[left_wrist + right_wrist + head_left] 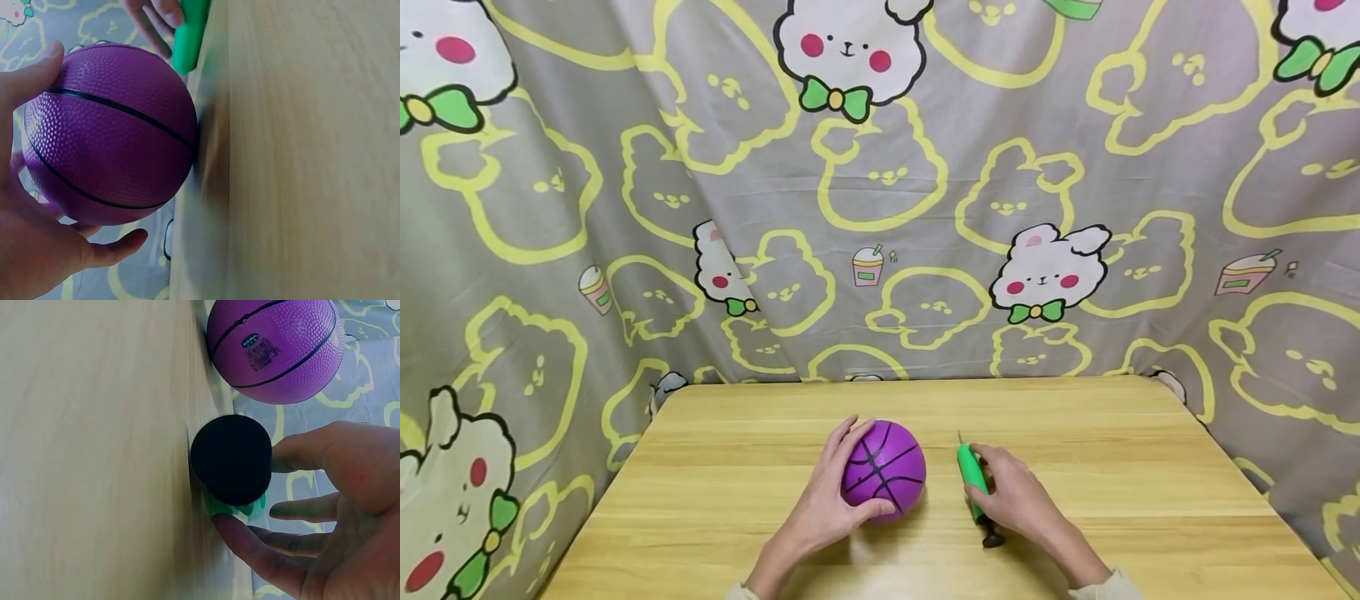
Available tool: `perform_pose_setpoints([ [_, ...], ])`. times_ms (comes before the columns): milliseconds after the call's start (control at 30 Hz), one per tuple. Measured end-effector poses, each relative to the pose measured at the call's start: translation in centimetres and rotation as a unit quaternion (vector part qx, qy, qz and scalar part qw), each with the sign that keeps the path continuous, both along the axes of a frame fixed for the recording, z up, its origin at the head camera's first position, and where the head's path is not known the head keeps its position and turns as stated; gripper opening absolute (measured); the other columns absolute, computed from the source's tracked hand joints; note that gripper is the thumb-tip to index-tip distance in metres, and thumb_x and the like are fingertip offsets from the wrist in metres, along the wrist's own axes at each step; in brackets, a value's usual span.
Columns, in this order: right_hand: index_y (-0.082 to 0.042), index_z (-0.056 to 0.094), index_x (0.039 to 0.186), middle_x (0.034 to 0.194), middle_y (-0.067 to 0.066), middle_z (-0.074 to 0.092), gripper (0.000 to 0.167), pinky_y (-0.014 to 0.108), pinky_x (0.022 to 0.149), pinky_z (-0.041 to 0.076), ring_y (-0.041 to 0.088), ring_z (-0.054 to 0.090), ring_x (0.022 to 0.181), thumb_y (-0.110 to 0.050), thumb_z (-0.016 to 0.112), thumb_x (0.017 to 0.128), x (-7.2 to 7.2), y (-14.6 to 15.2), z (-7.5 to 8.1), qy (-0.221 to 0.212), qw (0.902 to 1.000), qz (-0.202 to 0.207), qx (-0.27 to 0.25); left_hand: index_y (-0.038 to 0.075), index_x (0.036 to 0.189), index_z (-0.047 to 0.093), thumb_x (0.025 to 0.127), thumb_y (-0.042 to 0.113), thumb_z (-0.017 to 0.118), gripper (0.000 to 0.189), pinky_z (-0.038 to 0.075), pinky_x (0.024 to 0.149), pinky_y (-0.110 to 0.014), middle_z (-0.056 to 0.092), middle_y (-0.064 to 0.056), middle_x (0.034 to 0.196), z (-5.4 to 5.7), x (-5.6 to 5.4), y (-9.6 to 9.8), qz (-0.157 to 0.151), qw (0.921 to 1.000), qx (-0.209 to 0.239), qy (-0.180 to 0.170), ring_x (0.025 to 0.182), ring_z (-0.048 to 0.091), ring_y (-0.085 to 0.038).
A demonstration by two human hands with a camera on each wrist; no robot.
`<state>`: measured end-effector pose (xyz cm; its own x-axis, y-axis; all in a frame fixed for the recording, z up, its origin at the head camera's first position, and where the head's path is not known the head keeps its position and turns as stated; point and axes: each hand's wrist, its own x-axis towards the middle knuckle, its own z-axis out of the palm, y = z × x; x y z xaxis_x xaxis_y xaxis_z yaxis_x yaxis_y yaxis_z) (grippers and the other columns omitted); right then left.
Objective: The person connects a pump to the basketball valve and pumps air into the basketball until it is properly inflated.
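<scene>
A small purple basketball (897,467) with black seams rests on the table, left of a green ball pump (972,471). My left hand (831,500) holds the ball from its left side, thumb at the near side and fingers round the far side. The pump lies on the table, its thin needle pointing away and its black handle (992,536) toward me. My right hand (1018,496) has thumb and fingers about the green barrel. In the right wrist view the handle's round black end (231,459) hides most of the barrel, and the ball (275,350) shows printed marks.
The wood-grain table (737,442) reaches back to a grey curtain (887,192) with yellow outlines and white cartoon animals. This curtain also hangs along the left and right sides. A short gap of tabletop separates ball and pump.
</scene>
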<state>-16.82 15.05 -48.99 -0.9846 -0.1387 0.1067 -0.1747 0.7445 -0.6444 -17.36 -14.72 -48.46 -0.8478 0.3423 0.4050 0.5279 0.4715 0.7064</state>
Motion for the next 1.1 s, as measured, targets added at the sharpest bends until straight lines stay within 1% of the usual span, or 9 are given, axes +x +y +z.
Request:
perform_pose_setpoints([
  [100,0.002,0.055,0.141,0.116,0.013,0.064,0.064,0.027,0.064,0.053,0.014,0.063,0.082,-0.011,0.082,0.084,0.14,0.00,0.06,-0.006,1.0000,0.001,-0.008,0.034,0.157,0.039,0.073,0.051,0.089,0.099,0.047,0.099,-0.059,0.028,-0.009,0.164,-0.09,0.11,0.00,0.004,1.0000,0.001,0.001,0.137,0.047,-0.037],
  [267,0.002,0.056,0.141,0.114,0.012,0.064,0.066,0.027,0.065,0.054,0.015,0.065,0.084,-0.013,0.083,0.084,0.24,-0.02,0.13,-0.009,0.9997,0.004,-0.021,0.034,0.158,0.038,0.074,0.051,0.088,0.099,0.047,0.099,-0.059,0.030,-0.011,0.162,-0.17,0.21,0.25,0.005,1.0000,0.002,-0.001,0.136,0.048,-0.038],
  [467,0.002,0.057,0.140,0.110,0.011,0.065,0.067,0.025,0.064,0.053,0.015,0.064,0.084,-0.015,0.085,0.082,0.27,0.02,0.15,-0.002,0.9994,0.013,-0.031,0.031,0.159,0.036,0.072,0.049,0.090,0.104,0.047,0.097,-0.062,0.026,-0.013,0.163,-0.56,0.23,0.76,0.007,0.9998,0.002,0.020,0.137,0.045,-0.044],
  [700,0.004,0.056,0.139,0.111,0.015,0.065,0.068,0.022,0.063,0.053,0.017,0.065,0.082,-0.014,0.086,0.081,0.24,0.05,-0.17,0.007,0.9988,0.028,-0.040,0.028,0.159,0.036,0.071,0.048,0.091,0.106,0.048,0.096,-0.062,0.026,-0.019,0.162,-0.70,0.30,0.95,0.012,0.9994,0.003,0.031,0.136,0.045,-0.045],
  [767,0.003,0.057,0.139,0.111,0.015,0.065,0.068,0.022,0.063,0.053,0.016,0.065,0.081,-0.015,0.086,0.081,0.25,0.05,-0.24,0.006,0.9988,0.028,-0.041,0.029,0.159,0.036,0.071,0.048,0.091,0.106,0.048,0.096,-0.062,0.026,-0.020,0.162,-0.67,0.31,0.97,0.014,0.9995,0.001,0.029,0.137,0.045,-0.045],
  [967,0.002,0.058,0.138,0.112,0.015,0.065,0.067,0.024,0.064,0.053,0.014,0.065,0.080,-0.018,0.087,0.081,0.22,0.03,-0.36,0.006,0.9991,0.024,-0.034,0.034,0.160,0.033,0.072,0.052,0.090,0.106,0.046,0.098,-0.062,0.024,-0.017,0.163,-0.56,0.38,0.97,0.022,0.9998,-0.004,0.004,0.139,0.043,-0.044],
  [1100,0.002,0.058,0.138,0.114,0.016,0.065,0.068,0.024,0.065,0.054,0.014,0.065,0.080,-0.020,0.087,0.081,0.28,0.07,-0.36,0.006,0.9992,0.022,-0.032,0.035,0.160,0.032,0.072,0.054,0.089,0.106,0.047,0.098,-0.061,0.023,-0.017,0.164,-0.54,0.37,0.90,0.027,0.9996,-0.006,-0.002,0.139,0.042,-0.045],
])
